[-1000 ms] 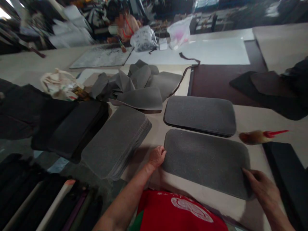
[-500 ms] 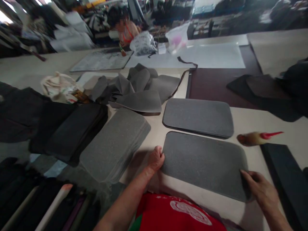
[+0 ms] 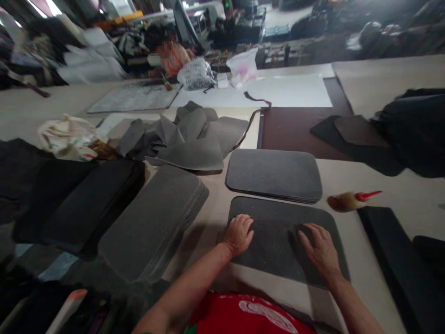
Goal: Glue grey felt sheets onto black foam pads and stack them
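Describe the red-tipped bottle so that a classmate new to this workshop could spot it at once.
On the pale table, find the low stack of rounded grey panels beyond the person's right hand. Right of it, by the far end of the long black block, lies a brownish bottle. Its bright red, pointed tip sets it apart from its flat, dark neighbours.

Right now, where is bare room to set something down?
The pale tabletop right of the amber, red-nozzled bottle, between dark fabric pile and long black slab. Crowded: left, with a thick grey stack, black folded fabric, crumpled grey sheets.
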Available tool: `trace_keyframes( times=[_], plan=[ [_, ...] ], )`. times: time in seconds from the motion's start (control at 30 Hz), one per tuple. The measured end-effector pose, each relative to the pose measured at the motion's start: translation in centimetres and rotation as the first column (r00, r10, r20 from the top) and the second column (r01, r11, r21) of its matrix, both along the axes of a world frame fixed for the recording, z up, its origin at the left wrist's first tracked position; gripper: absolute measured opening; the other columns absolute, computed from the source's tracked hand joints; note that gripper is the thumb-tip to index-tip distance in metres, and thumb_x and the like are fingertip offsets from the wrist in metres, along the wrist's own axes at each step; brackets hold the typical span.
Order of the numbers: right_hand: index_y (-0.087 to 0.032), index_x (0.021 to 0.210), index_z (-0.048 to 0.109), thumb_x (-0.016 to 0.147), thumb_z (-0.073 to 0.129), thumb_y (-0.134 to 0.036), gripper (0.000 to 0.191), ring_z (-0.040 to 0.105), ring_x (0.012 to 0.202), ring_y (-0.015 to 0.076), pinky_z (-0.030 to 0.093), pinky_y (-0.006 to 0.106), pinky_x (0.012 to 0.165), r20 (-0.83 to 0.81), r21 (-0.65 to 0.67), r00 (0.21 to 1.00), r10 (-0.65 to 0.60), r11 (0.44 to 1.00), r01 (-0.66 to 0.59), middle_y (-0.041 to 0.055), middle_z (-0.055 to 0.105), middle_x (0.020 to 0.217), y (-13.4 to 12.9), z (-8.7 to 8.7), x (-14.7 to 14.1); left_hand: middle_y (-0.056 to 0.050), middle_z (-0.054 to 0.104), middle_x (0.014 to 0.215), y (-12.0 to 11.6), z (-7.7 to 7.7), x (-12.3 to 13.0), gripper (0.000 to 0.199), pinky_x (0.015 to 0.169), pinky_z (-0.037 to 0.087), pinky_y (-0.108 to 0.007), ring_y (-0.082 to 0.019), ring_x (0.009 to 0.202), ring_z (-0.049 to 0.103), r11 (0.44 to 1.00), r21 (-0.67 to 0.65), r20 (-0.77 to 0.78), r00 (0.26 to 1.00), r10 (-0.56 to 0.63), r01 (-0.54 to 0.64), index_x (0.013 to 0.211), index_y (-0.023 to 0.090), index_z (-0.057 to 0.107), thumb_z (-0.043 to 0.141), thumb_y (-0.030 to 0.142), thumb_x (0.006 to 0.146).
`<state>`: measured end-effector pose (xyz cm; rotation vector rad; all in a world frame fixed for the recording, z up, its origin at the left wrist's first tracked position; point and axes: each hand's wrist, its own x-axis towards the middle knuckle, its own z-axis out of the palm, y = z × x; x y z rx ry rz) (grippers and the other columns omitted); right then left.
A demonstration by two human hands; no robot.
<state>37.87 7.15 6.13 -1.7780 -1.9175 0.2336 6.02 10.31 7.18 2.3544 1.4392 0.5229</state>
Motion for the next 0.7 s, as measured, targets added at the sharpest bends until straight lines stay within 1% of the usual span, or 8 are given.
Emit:
trace_keyframes(
  times=[0.03,0.1,0.2,0.3,0.37,0.43,0.57,0.7],
  plan=[
    [-0.016,0.114,0.065,0.1,0.039,-0.061,0.054,0.058,0.108,0.0309,0.049,0.047,0.097,0.014,0.004,0.999,0.045,0.999,-0.045,0.015,0.064,0.115,0.4,-0.4,-0.7,-0.01,0.06,0.128,0.1,0.0,0.2,0.037,0.102,0.049,-0.045,-0.029,0.12,0.054,0.999,0.003,-0.011,0.999,-0.042,0.042,0.122,0.019,0.056,0.066,0.024,0.087],
    [-0.015,0.116,0.064,0.102,0.039,-0.058,0.052,0.057,0.11,0.0313,0.048,0.048,0.097,0.061,0.002,0.995,0.074,0.997,-0.074,0.0153,0.063,0.118,0.6,-1.5,-1.5,-0.013,0.057,0.133,-0.3,-0.2,0.0,0.042,0.104,0.046,-0.047,-0.031,0.125,0.051,0.993,0.013,-0.034,0.993,-0.115,0.116,0.126,0.018,0.056,0.067,0.03,0.087],
    [-0.014,0.117,0.064,0.102,0.038,-0.056,0.052,0.054,0.113,0.0345,0.048,0.052,0.096,0.131,0.017,0.991,0.034,0.999,-0.036,0.0171,0.062,0.123,0.1,-3.0,-1.6,-0.014,0.052,0.141,-1.5,-0.8,-0.8,0.048,0.108,0.04,-0.048,-0.032,0.133,0.046,0.967,0.027,-0.065,0.966,-0.25,0.252,0.131,0.018,0.056,0.067,0.04,0.089],
    [-0.016,0.116,0.065,0.102,0.039,-0.055,0.049,0.053,0.113,0.0342,0.047,0.052,0.096,0.129,0.027,0.992,0.017,0.999,-0.021,0.0162,0.062,0.123,-0.3,-4.0,-1.2,-0.006,0.055,0.142,-2.8,-1.3,-1.4,0.044,0.109,0.037,-0.042,-0.026,0.134,0.046,0.897,0.029,-0.088,0.895,-0.438,0.442,0.128,0.026,0.059,0.063,0.048,0.091],
    [-0.017,0.116,0.065,0.102,0.041,-0.054,0.046,0.054,0.113,0.0334,0.046,0.051,0.097,0.107,0.032,0.994,0.029,0.999,-0.033,0.0154,0.062,0.123,-0.3,-4.3,-0.9,-0.003,0.058,0.14,-3.0,-1.5,-1.4,0.041,0.108,0.037,-0.039,-0.023,0.132,0.048,0.858,0.023,-0.104,0.855,-0.509,0.513,0.127,0.028,0.06,0.062,0.05,0.092],
    [-0.018,0.117,0.065,0.102,0.042,-0.052,0.044,0.055,0.114,0.0328,0.046,0.051,0.098,0.087,0.035,0.995,0.051,0.998,-0.054,0.0145,0.063,0.123,-0.3,-4.3,-0.7,-0.005,0.059,0.139,-2.6,-1.7,-1.4,0.044,0.106,0.037,-0.039,-0.024,0.131,0.048,0.867,0.016,-0.119,0.862,-0.493,0.498,0.129,0.025,0.059,0.06,0.05,0.093],
    [-0.019,0.117,0.064,0.102,0.042,-0.05,0.041,0.055,0.116,0.0328,0.045,0.051,0.099,0.062,0.062,0.997,0.054,0.996,-0.058,0.0136,0.064,0.124,-0.5,-4.3,-0.6,-0.009,0.058,0.138,-0.5,-1.8,-1.7,0.044,0.103,0.04,-0.044,-0.028,0.129,0.048,0.944,0.012,-0.149,0.934,-0.325,0.33,0.128,0.022,0.059,0.06,0.048,0.093],
    [-0.019,0.116,0.065,0.102,0.043,-0.049,0.04,0.056,0.116,0.0327,0.045,0.051,0.099,0.051,0.068,0.997,0.05,0.996,-0.053,0.013,0.064,0.124,-0.6,-4.4,-0.6,-0.008,0.059,0.135,1.8,-1.8,-2.3,0.039,0.099,0.043,-0.045,-0.028,0.125,0.049,0.982,0.023,-0.177,0.967,-0.183,0.19,0.125,0.024,0.06,0.062,0.044,0.092]
  ],
)
